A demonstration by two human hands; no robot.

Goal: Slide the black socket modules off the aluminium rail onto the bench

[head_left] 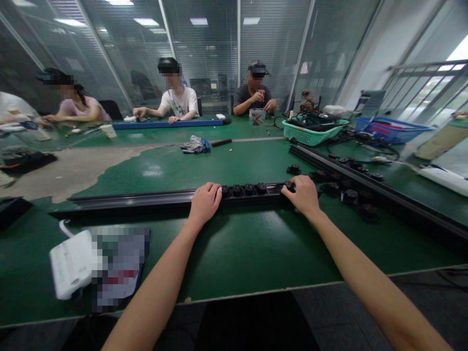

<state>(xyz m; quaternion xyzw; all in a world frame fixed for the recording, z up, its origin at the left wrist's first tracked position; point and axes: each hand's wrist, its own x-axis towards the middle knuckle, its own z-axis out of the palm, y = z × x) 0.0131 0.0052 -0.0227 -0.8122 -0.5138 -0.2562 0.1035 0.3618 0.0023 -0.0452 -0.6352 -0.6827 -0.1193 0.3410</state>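
Observation:
A long black channel rail (135, 204) lies across the green table in front of me. Several round black socket modules (249, 188) sit in a row in its groove between my hands. My left hand (205, 201) wraps over the rail, its fingers closed at the left end of that row. At the rail's right end, my right hand (302, 194) pinches one black socket module (289, 185) between thumb and fingers. Loose black modules (350, 196) are scattered on the table to the right of this hand.
A second black rail (380, 190) runs diagonally at right. Behind it stand a green basket (309, 135) of cables and a blue basket (397, 132). Gloves (196, 145) lie mid-table. A white box (75, 263) is at front left. Several people sit across the table, one by a blue rail (168, 124).

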